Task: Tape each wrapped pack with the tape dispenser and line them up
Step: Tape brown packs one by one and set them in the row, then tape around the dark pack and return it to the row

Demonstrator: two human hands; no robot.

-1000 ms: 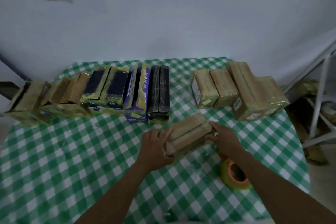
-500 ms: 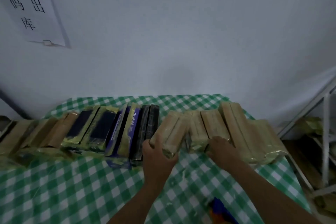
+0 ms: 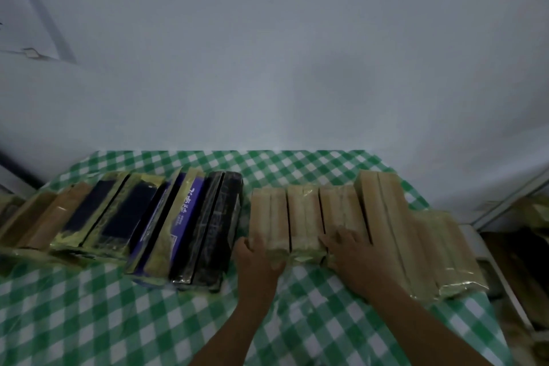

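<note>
Green-checked tabletop (image 3: 89, 321): left hand (image 3: 256, 261) is gripping the near end of the leftmost tan pack (image 3: 267, 211), lying lengthwise toward the wall (image 3: 297, 68); right hand (image 3: 350, 258), fingers flat, is pressing the third tan pack (image 3: 341, 208).

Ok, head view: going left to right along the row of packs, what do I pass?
Brown packs, yellow-and-dark packs, purple pack, black pack, first tan pack, second tan pack, third tan pack, tall tan pack, clear-wrapped tan pack.
</note>
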